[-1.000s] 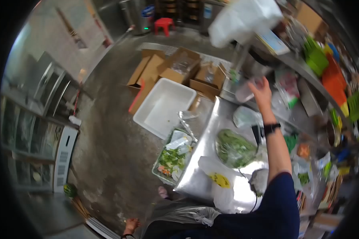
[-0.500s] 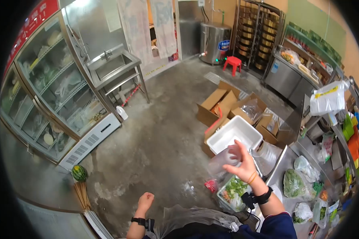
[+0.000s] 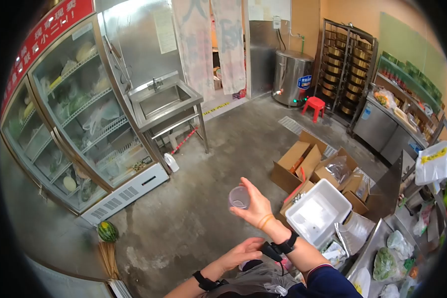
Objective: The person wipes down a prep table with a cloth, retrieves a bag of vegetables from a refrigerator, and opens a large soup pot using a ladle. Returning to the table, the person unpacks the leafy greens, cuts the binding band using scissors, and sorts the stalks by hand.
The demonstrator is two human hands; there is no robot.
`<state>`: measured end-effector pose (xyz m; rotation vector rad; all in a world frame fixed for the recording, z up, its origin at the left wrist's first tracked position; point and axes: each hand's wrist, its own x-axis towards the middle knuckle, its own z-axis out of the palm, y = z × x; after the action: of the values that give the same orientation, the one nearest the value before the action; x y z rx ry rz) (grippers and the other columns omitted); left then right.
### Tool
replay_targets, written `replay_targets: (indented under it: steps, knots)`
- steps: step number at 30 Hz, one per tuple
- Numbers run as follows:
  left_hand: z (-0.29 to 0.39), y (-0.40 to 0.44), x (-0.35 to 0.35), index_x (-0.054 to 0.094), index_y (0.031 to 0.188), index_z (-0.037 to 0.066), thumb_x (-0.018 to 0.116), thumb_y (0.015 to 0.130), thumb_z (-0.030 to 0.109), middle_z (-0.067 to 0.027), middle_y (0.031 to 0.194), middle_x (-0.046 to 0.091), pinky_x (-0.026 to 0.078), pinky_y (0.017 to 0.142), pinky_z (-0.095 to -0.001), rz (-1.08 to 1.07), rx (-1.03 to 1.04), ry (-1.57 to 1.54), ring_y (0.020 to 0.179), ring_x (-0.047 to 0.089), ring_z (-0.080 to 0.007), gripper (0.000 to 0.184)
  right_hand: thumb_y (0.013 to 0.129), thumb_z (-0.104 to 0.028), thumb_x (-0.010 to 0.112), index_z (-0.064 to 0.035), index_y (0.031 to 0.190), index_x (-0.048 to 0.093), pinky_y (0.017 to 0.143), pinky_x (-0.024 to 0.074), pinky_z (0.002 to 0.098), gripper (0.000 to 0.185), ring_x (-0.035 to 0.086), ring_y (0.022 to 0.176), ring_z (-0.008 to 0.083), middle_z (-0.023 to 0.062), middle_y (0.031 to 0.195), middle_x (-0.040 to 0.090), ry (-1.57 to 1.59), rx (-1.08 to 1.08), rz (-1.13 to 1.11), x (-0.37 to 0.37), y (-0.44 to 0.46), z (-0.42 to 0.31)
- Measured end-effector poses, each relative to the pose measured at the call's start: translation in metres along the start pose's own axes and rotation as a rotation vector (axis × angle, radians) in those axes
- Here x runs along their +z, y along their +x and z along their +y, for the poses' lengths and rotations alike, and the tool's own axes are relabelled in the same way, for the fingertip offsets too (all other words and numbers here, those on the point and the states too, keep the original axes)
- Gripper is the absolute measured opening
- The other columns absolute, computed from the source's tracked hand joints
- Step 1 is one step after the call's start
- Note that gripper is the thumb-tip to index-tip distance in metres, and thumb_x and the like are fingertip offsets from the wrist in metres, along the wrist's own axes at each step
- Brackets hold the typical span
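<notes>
My right hand (image 3: 256, 204) is wrapped round a clear plastic cup (image 3: 239, 197) and holds it above the floor, its round opening turned up toward me. A yellow band circles that wrist, and a black strap with a small device (image 3: 278, 248) sits farther up the forearm. My left hand (image 3: 241, 252) is beside this device, its fingers loosely stretched to the right and nothing visible in it. Whether its fingertips touch the device I cannot tell. The white plastic tub (image 3: 317, 211) stands right of my right hand.
Cardboard boxes (image 3: 299, 158) lie beyond the tub. At right is a steel counter (image 3: 365, 248) with bagged greens (image 3: 386, 263). A glass-door fridge (image 3: 79, 109) and a steel sink (image 3: 165, 102) line the left. A watermelon (image 3: 107, 231) and a red stool (image 3: 313, 107) are on the floor.
My right hand has moved left with the cup, away from the tub. The left hand has come right and up, its fist loosening into stretched fingers. The view has turned left.
</notes>
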<state>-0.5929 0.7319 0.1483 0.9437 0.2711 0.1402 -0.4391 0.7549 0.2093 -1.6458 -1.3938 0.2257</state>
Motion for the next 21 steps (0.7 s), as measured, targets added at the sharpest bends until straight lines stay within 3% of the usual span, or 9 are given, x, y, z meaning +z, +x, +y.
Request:
replay_targets:
  steps: [3, 7, 12, 15, 17, 21]
  knots:
    - [0.015, 0.045, -0.029, 0.040, 0.119, -0.002, 0.055, 0.085, 0.019, -0.0108, 0.111, 0.051, 0.042, 0.087, -0.0298, -0.037, -0.145, 0.080, 0.098, 0.053, -0.0170, 0.043, 0.059, -0.024, 0.075, -0.0121, 0.128, 0.032, 0.084, 0.0445, 0.0349, 0.082, 0.051, 0.104, 0.0274, 0.0106, 0.116, 0.050, -0.019, -0.002, 0.021, 0.022, 0.049, 0.029]
    - [0.067, 0.104, -0.059, 0.044, 0.114, -0.002, 0.056, 0.085, 0.023, -0.0089, 0.103, 0.054, 0.048, 0.076, -0.0259, 0.012, -0.286, 0.184, 0.088, 0.057, -0.0140, 0.041, 0.062, -0.024, 0.072, -0.0121, 0.127, 0.031, 0.084, 0.0438, 0.0372, 0.078, 0.049, 0.107, 0.0284, 0.0124, 0.121, 0.046, -0.077, 0.090, -0.046, 0.028, 0.115, 0.060]
    - [0.092, 0.162, -0.099, 0.046, 0.111, -0.003, 0.056, 0.085, 0.024, -0.0074, 0.099, 0.055, 0.048, 0.071, -0.0237, -0.013, -0.290, 0.109, 0.083, 0.057, -0.0126, 0.039, 0.061, -0.025, 0.073, -0.0128, 0.126, 0.033, 0.084, 0.0443, 0.0368, 0.077, 0.050, 0.105, 0.0305, 0.0125, 0.120, 0.047, -0.204, -0.017, 0.042, 0.049, 0.179, 0.107]
    - [0.108, 0.187, -0.126, 0.047, 0.111, -0.003, 0.056, 0.085, 0.024, -0.0075, 0.096, 0.056, 0.048, 0.069, -0.0227, -0.017, -0.320, 0.066, 0.081, 0.058, -0.0135, 0.039, 0.062, -0.022, 0.072, -0.0102, 0.126, 0.033, 0.087, 0.0418, 0.0373, 0.075, 0.047, 0.108, 0.0308, 0.0135, 0.119, 0.046, -0.218, 0.000, -0.080, 0.062, 0.209, 0.121]
    - [0.125, 0.204, -0.144, 0.049, 0.111, 0.002, 0.058, 0.083, 0.030, -0.0046, 0.098, 0.056, 0.046, 0.068, -0.0215, -0.042, -0.371, 0.062, 0.084, 0.055, -0.0097, 0.041, 0.063, -0.022, 0.072, -0.0104, 0.126, 0.033, 0.087, 0.0418, 0.0373, 0.075, 0.047, 0.108, 0.0305, 0.0140, 0.119, 0.046, -0.221, -0.038, -0.097, 0.077, 0.232, 0.137]
    - [0.160, 0.243, -0.190, 0.049, 0.113, 0.003, 0.057, 0.083, 0.028, -0.0050, 0.104, 0.053, 0.046, 0.075, -0.0250, -0.037, -0.350, 0.060, 0.094, 0.052, -0.0107, 0.040, 0.064, -0.024, 0.071, -0.0110, 0.126, 0.032, 0.086, 0.0428, 0.0366, 0.075, 0.048, 0.107, 0.0302, 0.0144, 0.118, 0.046, -0.235, -0.027, -0.179, 0.106, 0.287, 0.156]
